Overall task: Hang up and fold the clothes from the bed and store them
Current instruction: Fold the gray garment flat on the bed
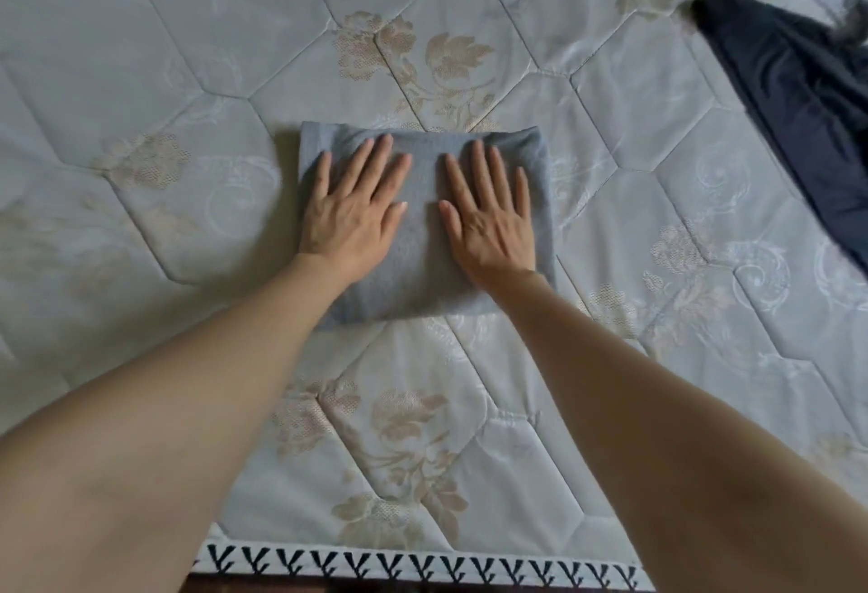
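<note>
Left hand (351, 211) and right hand (491, 216) press flat, fingers spread, on the folded grey towel (420, 263).

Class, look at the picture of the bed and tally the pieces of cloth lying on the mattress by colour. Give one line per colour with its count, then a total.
Grey-blue: 1, the folded towel under both hands, left hand and right hand pressed flat on it.
Dark navy: 1, the unfolded garment at the upper right.
Total: 2
</note>
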The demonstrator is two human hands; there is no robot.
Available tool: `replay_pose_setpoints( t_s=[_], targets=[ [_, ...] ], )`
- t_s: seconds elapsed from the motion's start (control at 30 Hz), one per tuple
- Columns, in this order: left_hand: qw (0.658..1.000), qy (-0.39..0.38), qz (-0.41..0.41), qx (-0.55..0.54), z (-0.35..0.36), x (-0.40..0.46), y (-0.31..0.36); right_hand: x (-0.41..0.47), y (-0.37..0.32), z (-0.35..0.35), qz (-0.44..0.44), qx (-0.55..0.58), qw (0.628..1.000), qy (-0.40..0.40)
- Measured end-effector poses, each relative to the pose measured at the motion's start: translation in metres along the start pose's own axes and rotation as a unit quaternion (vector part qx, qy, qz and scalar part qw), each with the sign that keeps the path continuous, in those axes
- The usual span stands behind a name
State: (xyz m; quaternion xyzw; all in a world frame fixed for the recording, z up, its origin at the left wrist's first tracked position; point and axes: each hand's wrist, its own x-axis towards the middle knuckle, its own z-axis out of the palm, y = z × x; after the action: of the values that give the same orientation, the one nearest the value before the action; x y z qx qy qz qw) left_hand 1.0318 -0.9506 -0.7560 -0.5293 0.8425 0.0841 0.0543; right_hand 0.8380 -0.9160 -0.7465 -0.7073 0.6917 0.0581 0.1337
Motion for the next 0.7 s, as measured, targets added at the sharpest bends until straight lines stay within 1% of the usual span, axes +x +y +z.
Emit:
replay_pose_setpoints(
  t_s=[0.17, 0.3, 0.4, 0.47, 0.53, 0.6, 0.67, 0.7],
  targets=[
    [0.996, 0.003, -0.069, -0.057, -0.002, -0.007, -0.018, -0.003, 0.035, -0.005, 0.034, -0.016, 0.999, -0.004],
    [0.990, -0.027, -0.118, -0.068, -0.009, -0.003, -0.013, -0.007, 0.043, -0.010, 0.116, 0.032, 0.992, -0.030],
    [0.986, -0.053, -0.134, -0.083, -0.014, 0.001, -0.008, -0.006, 0.042, -0.016, 0.123, 0.049, 0.990, -0.045],
    [0.979, -0.046, -0.137, -0.147, -0.022, 0.004, -0.005, -0.007, 0.040, -0.022, 0.122, 0.092, 0.988, -0.038],
    [0.959, 0.001, -0.146, -0.241, -0.031, 0.000, -0.004, -0.013, 0.038, -0.029, 0.122, 0.150, 0.981, -0.010],
    [0.936, 0.053, -0.185, -0.296, -0.037, -0.012, -0.005, -0.022, 0.035, -0.037, 0.133, 0.189, 0.973, 0.020],
    [0.905, 0.075, -0.253, -0.333, -0.039, -0.025, -0.009, -0.028, 0.032, -0.043, 0.180, 0.235, 0.955, 0.034],
    [0.887, 0.076, -0.291, -0.349, -0.038, -0.032, -0.012, -0.030, 0.032, -0.045, 0.221, 0.282, 0.933, 0.038]
  ],
)
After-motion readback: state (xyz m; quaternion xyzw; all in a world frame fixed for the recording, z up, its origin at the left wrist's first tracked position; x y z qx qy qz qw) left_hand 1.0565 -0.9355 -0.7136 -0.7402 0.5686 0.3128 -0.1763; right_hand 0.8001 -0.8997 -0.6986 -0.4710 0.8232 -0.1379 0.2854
